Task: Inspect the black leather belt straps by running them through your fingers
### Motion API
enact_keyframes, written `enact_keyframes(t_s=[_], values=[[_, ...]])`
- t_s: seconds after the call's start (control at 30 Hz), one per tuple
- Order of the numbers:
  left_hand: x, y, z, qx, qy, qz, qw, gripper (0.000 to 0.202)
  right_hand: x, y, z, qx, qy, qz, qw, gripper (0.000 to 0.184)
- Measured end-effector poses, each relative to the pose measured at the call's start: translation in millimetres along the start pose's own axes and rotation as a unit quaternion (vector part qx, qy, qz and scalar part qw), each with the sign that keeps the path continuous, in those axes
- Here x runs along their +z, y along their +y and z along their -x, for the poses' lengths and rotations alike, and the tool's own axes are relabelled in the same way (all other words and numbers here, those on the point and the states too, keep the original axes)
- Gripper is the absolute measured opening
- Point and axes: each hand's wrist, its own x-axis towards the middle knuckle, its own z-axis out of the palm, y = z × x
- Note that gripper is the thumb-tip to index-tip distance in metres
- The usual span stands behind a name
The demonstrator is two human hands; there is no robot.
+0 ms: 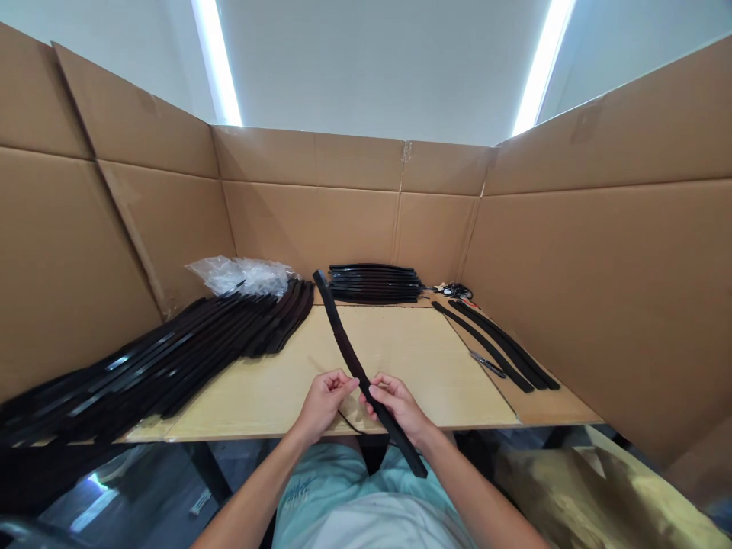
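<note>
A long, slightly curved black strip (pixel 350 352) is held slantwise over the table's front edge, its far end raised and its near end over my lap. My right hand (pixel 396 402) is closed around it near the middle, thumb on top. My left hand (pixel 329 402) is closed in a pinch, its fingertips meeting the strip's left edge. What sits between those fingertips is too small to make out. Below the hands a thin black cord (pixel 350 423) hangs by the table edge; I cannot tell which hand, if any, has hold of it.
Many black strips (pixel 188 347) are heaped at left, with clear plastic bags (pixel 243 274) behind. A stacked bundle (pixel 374 284) lies at the back. At right are loose strips (pixel 486 343), scissors (pixel 488 364) and a cord tangle (pixel 454 290). Cardboard walls (pixel 354 221) enclose the table (pixel 257 396).
</note>
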Motion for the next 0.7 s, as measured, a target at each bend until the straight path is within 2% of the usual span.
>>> enact_keyframes(t_s=[0.17,0.27,0.4,0.7], values=[[-1.3,-5.0,-2.2,-0.004,-0.055,0.027,0.998,0.028,-2.0,3.9,0.6,0.018,-0.006,0.019,1.0,0.038],[-2.1,-7.9,-2.5,-0.01,-0.043,0.029,0.999,0.026,-1.0,3.7,0.6,0.022,-0.013,0.047,0.999,0.032],[-2.3,-7.7,-1.5,-0.017,-0.031,0.009,0.999,0.029,2.0,0.5,2.2,0.028,-0.039,0.057,0.997,0.042],[0.0,3.0,0.3,-0.005,0.012,0.004,1.0,0.039,1.5,-3.3,3.7,0.008,-0.017,-0.015,1.0,0.03]])
